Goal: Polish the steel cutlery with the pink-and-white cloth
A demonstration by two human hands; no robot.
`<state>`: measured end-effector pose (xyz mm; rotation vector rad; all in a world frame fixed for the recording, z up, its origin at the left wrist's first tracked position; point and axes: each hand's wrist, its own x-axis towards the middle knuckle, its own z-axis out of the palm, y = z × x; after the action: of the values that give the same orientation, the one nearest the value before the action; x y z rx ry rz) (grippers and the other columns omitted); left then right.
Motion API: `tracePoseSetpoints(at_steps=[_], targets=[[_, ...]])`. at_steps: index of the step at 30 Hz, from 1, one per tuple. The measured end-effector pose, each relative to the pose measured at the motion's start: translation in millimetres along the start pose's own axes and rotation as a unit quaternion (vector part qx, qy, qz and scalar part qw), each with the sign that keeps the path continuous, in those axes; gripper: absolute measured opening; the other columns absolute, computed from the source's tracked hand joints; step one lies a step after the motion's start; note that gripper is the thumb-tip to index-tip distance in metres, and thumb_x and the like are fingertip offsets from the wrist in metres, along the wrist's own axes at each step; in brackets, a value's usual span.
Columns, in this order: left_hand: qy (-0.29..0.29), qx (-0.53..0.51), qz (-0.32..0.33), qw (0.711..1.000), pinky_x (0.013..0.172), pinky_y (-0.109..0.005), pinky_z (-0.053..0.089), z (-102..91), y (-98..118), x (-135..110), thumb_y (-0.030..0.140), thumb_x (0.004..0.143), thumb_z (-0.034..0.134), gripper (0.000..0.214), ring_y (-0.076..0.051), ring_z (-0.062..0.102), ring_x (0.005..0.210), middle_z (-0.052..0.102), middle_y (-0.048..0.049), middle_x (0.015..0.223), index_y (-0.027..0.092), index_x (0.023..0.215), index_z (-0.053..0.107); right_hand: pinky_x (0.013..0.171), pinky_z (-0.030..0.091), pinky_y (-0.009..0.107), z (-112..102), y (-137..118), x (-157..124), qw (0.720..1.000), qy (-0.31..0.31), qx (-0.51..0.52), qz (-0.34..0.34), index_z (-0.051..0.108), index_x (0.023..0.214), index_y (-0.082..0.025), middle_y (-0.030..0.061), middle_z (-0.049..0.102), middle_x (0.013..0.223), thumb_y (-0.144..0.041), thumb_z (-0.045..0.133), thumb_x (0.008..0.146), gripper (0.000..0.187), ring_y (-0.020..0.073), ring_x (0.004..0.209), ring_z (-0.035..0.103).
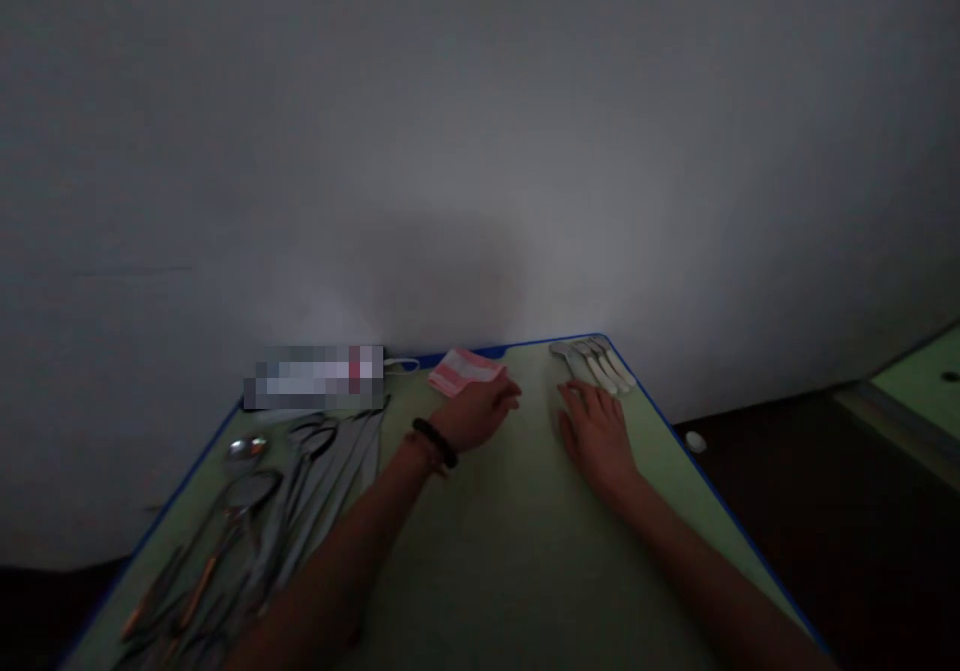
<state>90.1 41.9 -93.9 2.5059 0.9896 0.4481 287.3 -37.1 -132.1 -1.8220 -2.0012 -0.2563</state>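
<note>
My left hand (pixel 476 416), with a dark beaded bracelet at the wrist, is over the table beside a folded pink-and-white cloth (pixel 457 369), partly covering its near edge. Its fingers are loosely bent and apart, with nothing visible in them. To the right, my right hand (pixel 600 441) is palm down with fingers spread. Its fingertips are just short of a row of several white-handled spoons (pixel 596 366) at the far right corner. Whether the fingertips touch a handle, I cannot tell.
On the left of the green, blue-edged table (pixel 495 551) lie several long metal utensils (pixel 322 491) and a shiny ladle (pixel 246 451). Behind them is a blurred-out flat pack (pixel 315 378) with a white cord. A wall (pixel 480 151) stands at the back; a small white object (pixel 696 441) is right.
</note>
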Motion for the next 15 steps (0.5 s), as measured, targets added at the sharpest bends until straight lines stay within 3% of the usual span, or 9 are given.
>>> tracePoseSetpoints(at_steps=[4,7,11,15], targets=[[-0.025,0.003,-0.021,0.999,0.072,-0.023,0.045,-65.4,2,-64,0.031,0.088,0.043,0.021,-0.014,0.062,0.084,0.068,0.0006,0.093,0.024,0.101,0.059,0.091,0.035,0.037,-3,-41,32,0.995,-0.013,0.057,-0.076,0.049,0.121,-0.018,0.0110,0.046,0.125,-0.021,0.040,0.086,0.037,0.0228,0.111,0.040],[-0.053,0.036,-0.100,0.993,0.064,-0.022,0.044,-98.4,-6,-99,0.033,0.087,0.041,0.023,-0.014,0.061,0.074,0.068,0.0005,0.084,0.022,0.099,0.058,0.091,0.036,0.037,4,-78,58,0.988,-0.032,0.091,-0.120,0.048,0.122,-0.018,0.0116,0.045,0.125,-0.024,0.042,0.085,0.038,0.0229,0.111,0.041],[-0.014,0.088,-0.199,0.976,0.062,-0.024,0.042,-119.2,-40,-135,0.040,0.087,0.038,0.030,-0.016,0.059,0.071,0.065,-0.0027,0.078,0.018,0.084,0.058,0.092,0.035,0.039,36,-117,71,0.981,-0.039,0.111,-0.153,0.047,0.123,-0.019,0.0113,0.047,0.122,-0.025,0.042,0.085,0.039,0.0236,0.111,0.042],[0.009,0.125,-0.306,0.944,0.072,-0.030,0.043,-129.7,-88,-169,0.041,0.081,0.043,0.033,-0.022,0.058,0.084,0.063,-0.0120,0.094,0.013,0.091,0.057,0.088,0.038,0.040,73,-131,56,0.983,-0.035,0.107,-0.147,0.050,0.122,-0.019,0.0116,0.053,0.113,-0.026,0.043,0.085,0.038,0.0249,0.103,0.045]])
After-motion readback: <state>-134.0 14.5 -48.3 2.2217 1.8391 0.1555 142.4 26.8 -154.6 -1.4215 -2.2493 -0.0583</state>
